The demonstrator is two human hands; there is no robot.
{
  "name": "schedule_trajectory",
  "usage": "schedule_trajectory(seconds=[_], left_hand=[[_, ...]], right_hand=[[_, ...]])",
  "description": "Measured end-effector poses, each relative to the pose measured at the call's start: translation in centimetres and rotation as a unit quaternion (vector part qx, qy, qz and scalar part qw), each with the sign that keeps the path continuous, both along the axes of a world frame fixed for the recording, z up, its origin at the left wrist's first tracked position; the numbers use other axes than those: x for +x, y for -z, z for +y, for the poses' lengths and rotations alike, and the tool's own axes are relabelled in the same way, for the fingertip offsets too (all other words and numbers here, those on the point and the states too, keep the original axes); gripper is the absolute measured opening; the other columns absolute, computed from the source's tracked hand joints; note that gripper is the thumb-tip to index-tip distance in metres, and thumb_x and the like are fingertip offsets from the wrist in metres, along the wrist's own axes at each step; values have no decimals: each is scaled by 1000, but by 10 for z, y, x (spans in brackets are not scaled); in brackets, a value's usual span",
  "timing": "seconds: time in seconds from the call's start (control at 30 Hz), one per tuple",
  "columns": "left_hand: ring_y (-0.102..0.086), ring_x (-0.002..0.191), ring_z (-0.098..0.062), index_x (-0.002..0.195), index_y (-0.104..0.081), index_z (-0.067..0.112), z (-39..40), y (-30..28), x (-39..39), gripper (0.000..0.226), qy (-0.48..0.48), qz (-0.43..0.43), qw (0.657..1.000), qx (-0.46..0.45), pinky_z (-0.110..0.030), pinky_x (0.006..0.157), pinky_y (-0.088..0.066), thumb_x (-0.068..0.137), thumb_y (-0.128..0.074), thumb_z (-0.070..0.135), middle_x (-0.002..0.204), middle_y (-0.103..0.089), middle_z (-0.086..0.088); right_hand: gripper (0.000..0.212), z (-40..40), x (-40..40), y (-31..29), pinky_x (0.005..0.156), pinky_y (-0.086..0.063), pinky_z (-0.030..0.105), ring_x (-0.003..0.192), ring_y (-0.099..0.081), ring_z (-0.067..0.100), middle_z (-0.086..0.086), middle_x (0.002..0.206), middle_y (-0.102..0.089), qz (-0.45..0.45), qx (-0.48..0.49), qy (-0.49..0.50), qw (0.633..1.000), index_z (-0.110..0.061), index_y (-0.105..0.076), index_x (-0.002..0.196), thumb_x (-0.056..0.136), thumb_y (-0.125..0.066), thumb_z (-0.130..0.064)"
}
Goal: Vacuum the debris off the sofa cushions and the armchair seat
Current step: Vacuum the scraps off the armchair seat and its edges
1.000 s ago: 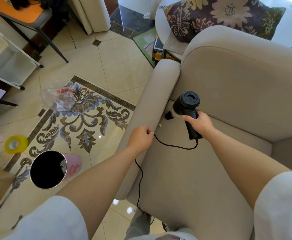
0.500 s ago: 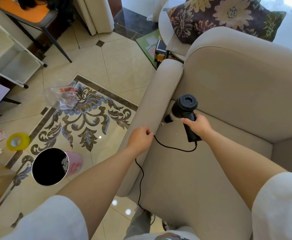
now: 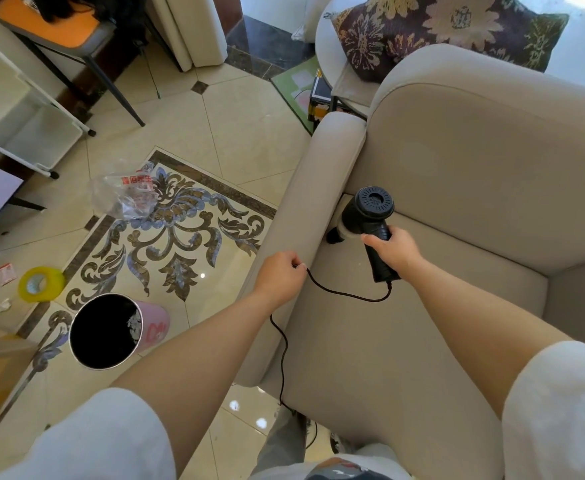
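Note:
A beige armchair fills the right of the view, its seat (image 3: 381,344) in front of me. My right hand (image 3: 393,250) grips the handle of a small black handheld vacuum (image 3: 370,213). Its nozzle points into the seat's back left corner, against the left armrest (image 3: 305,202). My left hand (image 3: 279,277) pinches the vacuum's black cord (image 3: 339,294) beside the armrest. The cord sags across the seat and drops over the front edge to the floor. A few pale specks lie on the seat near the nozzle.
On the tiled floor to the left stand a pink bin (image 3: 111,330) with a black liner, a crumpled clear plastic bag (image 3: 124,192) and a yellow tape roll (image 3: 40,284). A floral cushion (image 3: 447,29) lies behind the armchair. A white rack (image 3: 24,126) stands far left.
The vacuum and my right hand have slid a little further into the seat's back left corner. My left hand keeps its hold on the cord in about the same place.

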State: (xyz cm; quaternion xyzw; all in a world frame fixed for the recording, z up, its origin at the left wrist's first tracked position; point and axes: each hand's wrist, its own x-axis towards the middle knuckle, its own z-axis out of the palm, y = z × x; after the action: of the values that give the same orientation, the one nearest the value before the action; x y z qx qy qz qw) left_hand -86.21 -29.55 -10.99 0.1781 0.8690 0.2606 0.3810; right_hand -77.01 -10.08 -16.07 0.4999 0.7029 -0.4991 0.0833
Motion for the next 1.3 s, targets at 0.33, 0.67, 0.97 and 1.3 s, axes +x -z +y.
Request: schedule_trajectory(seconds=[0.33, 0.67, 0.97, 1.3], left_hand=[[-47, 72, -22, 79, -53, 9, -6, -2, 2, 14, 0, -1, 1000, -5, -26, 66, -36, 92, -47, 13, 68, -51, -3], [-49, 74, -22, 85, -59, 6, 4, -2, 16, 17, 32, -17, 999, -1, -24, 66, -38, 93, -49, 16, 75, -54, -7], [-48, 73, -21, 81, -55, 10, 8, -5, 28, 14, 80, -25, 996, 0, -25, 57, -35, 93, -50, 16, 60, -44, 4], [-50, 80, -21, 85, -57, 10, 3, -7, 38, 13, 126, -35, 991, -20, -23, 70, -36, 92, -50, 18, 82, -55, -6]], right_hand=[[32, -3, 2, -3, 72, -45, 34, 84, -56, 25, 7, 92, -59, -9, -5, 14, 1000, -14, -51, 104, 83, -63, -36], [31, 13, 35, -12, 70, -41, 34, 76, -53, 23, 4, 82, -55, -53, 2, 55, 997, -14, -49, 99, 83, -62, -37], [29, -2, 60, -14, 71, -42, 34, 82, -52, 24, 7, 91, -56, -76, 8, 26, 997, -13, -47, 99, 85, -60, -35], [29, -22, 83, -22, 74, -43, 34, 87, -54, 26, 8, 93, -56, -121, -30, 26, 992, -11, -47, 102, 85, -61, -32]])
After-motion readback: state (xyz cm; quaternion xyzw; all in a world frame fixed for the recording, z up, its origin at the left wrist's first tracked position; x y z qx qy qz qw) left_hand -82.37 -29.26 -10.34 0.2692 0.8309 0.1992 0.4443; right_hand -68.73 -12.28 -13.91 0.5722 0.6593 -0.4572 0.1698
